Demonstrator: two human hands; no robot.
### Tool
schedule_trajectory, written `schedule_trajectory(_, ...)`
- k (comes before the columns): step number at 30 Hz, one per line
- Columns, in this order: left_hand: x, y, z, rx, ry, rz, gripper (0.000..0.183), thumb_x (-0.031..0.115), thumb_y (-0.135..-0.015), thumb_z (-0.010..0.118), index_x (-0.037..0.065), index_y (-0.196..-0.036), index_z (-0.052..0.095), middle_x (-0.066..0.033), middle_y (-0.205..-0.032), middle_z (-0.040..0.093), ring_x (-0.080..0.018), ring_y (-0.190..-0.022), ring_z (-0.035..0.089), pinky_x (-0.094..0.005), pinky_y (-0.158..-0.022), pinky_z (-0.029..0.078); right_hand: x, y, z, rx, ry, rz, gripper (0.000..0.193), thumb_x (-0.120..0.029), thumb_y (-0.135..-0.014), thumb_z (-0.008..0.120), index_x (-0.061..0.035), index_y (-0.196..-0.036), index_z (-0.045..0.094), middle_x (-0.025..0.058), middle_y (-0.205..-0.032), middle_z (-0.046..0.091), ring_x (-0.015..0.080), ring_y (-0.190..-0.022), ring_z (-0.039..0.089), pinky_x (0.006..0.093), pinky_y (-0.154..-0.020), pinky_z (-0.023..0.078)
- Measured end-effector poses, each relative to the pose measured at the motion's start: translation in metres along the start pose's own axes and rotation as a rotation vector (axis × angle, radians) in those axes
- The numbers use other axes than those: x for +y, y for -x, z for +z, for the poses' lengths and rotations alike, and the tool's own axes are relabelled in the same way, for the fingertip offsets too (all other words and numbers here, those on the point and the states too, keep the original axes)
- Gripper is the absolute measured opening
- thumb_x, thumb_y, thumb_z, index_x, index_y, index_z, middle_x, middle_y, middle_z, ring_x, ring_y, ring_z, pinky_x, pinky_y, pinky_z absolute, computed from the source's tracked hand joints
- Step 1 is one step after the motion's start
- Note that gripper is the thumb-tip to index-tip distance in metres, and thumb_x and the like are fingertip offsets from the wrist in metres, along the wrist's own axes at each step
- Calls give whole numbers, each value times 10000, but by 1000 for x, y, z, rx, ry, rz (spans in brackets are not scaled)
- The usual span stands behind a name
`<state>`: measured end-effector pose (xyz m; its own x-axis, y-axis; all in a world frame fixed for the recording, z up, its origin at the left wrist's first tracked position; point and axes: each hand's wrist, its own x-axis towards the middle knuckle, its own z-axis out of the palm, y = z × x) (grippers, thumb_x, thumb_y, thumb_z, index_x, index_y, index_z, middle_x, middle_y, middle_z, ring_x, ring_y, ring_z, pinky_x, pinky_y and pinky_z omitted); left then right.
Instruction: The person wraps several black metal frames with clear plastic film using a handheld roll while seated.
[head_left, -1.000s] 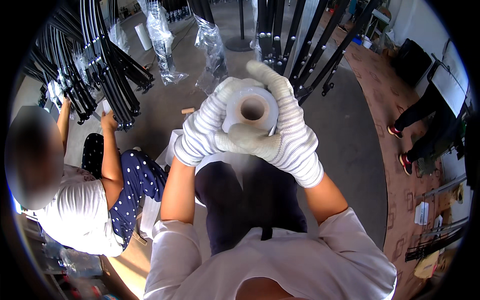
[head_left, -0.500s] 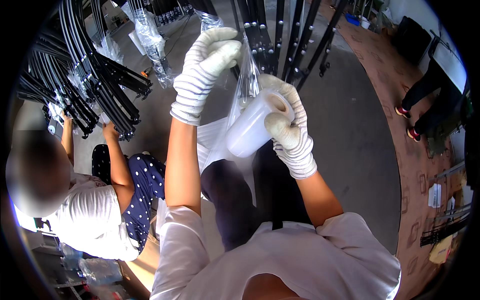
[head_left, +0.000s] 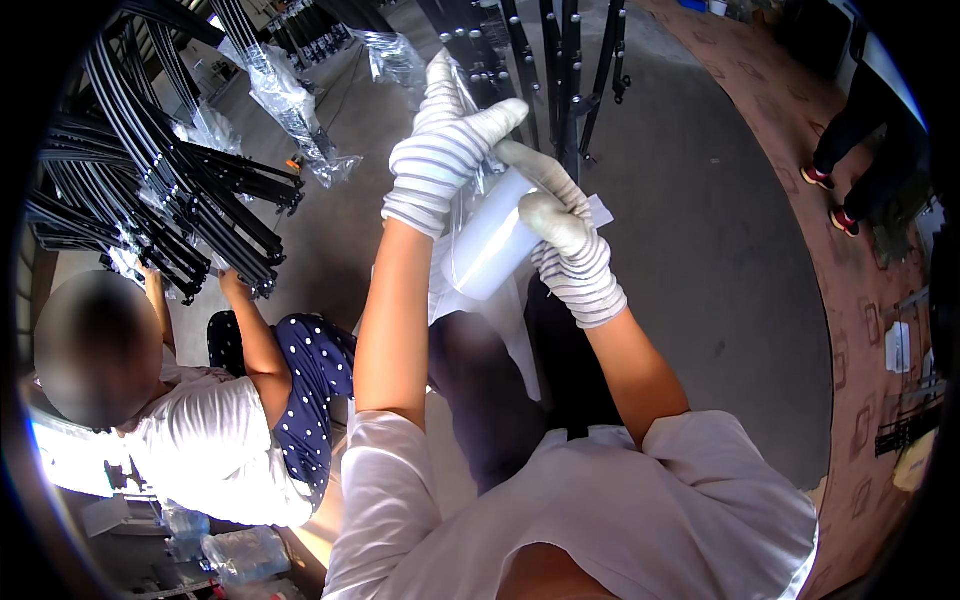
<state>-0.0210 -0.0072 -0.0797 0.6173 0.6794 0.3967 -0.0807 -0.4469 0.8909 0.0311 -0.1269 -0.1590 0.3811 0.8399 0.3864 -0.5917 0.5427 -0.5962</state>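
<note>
My right hand (head_left: 570, 235), in a striped white work glove, is closed around one end of a roll of clear stretch film (head_left: 488, 240). The roll lies tilted above my lap. Up and to the left of it, my left hand (head_left: 440, 150) wears a matching glove. Its fingers point away from me against a bundle of black metal bars (head_left: 472, 50), with the thumb spread toward the right. A crumpled strip of film runs between the roll and the bars, partly behind my left hand. My left fingertips are partly hidden at the bars.
To my left sits a co-worker (head_left: 210, 440), hands at a stack of black bars (head_left: 180, 160). Film-wrapped bundles (head_left: 290, 100) stand beyond. At the far right a person's legs (head_left: 850, 140) show on patterned flooring (head_left: 790, 200). Plastic bottles (head_left: 245, 553) lie lower left.
My left hand has gone from curled fingers by the film to stretched fingers at the bars, thumb out. The roll has come closer beneath it, still in my right hand. The whole view has shifted.
</note>
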Motion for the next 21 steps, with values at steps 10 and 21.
schedule_trajectory(10, -8, 34, -25, -196, 401, 39, 816, -26, -551, 611, 105, -1292, 297, -74, -1116, 470, -166, -960, 482, -287, -827, 408, 22, -13, 6, 34, 207, 102, 400, -147, -651, 685, -41, -1018, 565, 28, -937, 561, 102, -844, 523, 228, -793, 411)
schedule_trajectory(21, -15, 28, -38, -291, 697, 5, 537, 169, -745, 538, 17, -1230, 364, -65, -1143, 490, -173, -1066, 445, -300, -934, 316, 28, -22, -2, 354, 1004, -37, 378, -118, -625, 689, -78, -964, 525, 77, -861, 548, 189, -819, 552, 297, -716, 455)
